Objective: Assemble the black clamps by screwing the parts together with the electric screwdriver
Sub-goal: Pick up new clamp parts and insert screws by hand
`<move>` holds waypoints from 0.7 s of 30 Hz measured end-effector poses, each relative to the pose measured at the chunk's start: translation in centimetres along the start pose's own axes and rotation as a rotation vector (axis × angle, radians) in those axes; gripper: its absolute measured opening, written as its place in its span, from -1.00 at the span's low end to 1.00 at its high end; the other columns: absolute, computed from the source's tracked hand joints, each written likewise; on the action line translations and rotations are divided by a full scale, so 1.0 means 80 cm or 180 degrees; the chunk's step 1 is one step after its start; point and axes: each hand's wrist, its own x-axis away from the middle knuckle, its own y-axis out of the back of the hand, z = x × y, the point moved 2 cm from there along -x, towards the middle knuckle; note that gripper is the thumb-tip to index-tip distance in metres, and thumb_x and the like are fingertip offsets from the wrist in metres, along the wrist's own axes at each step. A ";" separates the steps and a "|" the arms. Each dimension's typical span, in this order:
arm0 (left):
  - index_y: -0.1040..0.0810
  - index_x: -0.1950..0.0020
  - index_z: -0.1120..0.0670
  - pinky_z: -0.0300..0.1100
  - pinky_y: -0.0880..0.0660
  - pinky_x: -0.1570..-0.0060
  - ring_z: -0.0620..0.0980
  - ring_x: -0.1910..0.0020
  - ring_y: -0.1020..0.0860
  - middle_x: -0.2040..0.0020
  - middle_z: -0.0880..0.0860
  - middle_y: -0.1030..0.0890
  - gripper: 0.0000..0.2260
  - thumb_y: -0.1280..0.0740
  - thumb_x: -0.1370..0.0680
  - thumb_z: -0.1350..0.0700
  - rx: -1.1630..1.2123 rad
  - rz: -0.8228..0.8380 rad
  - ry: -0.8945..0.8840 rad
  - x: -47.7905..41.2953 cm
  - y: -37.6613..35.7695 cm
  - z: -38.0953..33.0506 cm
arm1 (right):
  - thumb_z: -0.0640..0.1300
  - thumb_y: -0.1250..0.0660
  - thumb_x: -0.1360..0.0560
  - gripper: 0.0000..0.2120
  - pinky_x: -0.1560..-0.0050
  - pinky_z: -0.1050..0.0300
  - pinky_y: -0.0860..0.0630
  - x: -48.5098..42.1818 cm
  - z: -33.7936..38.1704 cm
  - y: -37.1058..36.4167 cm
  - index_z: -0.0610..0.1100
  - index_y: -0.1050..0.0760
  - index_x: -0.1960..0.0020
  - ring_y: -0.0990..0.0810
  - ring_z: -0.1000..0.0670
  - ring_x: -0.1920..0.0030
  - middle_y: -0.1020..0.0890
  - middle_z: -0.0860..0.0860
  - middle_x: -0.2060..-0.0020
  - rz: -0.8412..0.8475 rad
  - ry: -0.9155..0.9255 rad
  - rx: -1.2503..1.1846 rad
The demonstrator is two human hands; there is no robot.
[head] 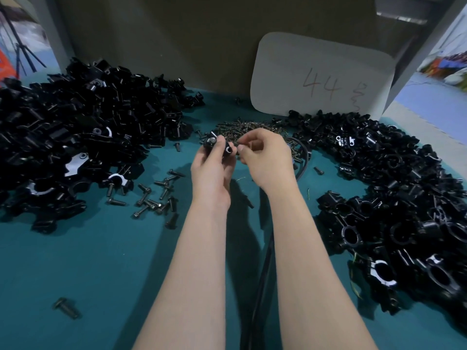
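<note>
Two bare forearms reach over a teal-covered work table [88, 261] toward a pale rounded card marked "44" [321, 77] that leans against the back wall. Just in front of the card and a little to its left, the left hand [211, 170] grips a small black plastic clamp [217, 145] between thumb and curled fingers, held above the table. The right hand [265, 160] sits just beside the clamp with thumb and forefinger drawn close together; whether they pinch a screw cannot be told. Between the hands and the card lies a heap of small dark metal screws [242, 128]. Far left of the card spreads a large pile of black clamp parts [75, 137], with loose dark bolts [156, 195] scattered at its near edge. Below and to the right of the card lies another mound of black ring-shaped clamps [391, 198]. A black cable [262, 269] runs under the right forearm.
</note>
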 end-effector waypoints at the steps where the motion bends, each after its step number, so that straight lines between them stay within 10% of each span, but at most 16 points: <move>1: -0.52 0.07 0.14 -0.24 -0.58 0.00 -0.04 0.18 -0.57 0.17 0.08 -0.58 -0.95 -0.32 -0.59 0.20 -0.0144 -0.0051 -0.0094 0.001 -0.001 0.000 | -0.20 -0.33 -0.52 -0.88 0.32 0.47 -0.38 0.000 -0.001 0.000 -0.01 -0.51 0.14 -0.57 0.06 0.20 -0.54 0.12 0.31 0.0018 0.0016 0.0123; 13: -0.57 -0.02 0.15 -0.16 -0.52 -0.05 -0.04 0.12 -0.55 0.10 0.04 -0.61 -0.92 -0.36 -0.56 0.17 -0.1475 -0.0310 -0.0807 0.005 -0.003 0.002 | -0.24 -0.28 -0.51 -0.91 0.17 0.16 -0.42 0.002 0.002 -0.011 -0.07 -0.44 0.11 -0.52 -0.04 0.13 -0.59 -0.05 0.11 0.0071 0.0019 0.0724; 21: -0.55 0.18 0.02 0.02 -0.57 -0.13 0.04 0.08 -0.60 0.15 0.03 -0.62 -0.89 -0.39 -0.55 0.12 -0.1816 -0.0321 -0.0666 0.004 -0.003 0.001 | -0.29 -0.28 -0.49 -0.89 0.35 0.46 -0.37 0.000 -0.005 0.004 -0.10 -0.46 0.13 -0.42 0.16 0.32 -0.50 0.08 0.27 0.0186 0.0050 0.0690</move>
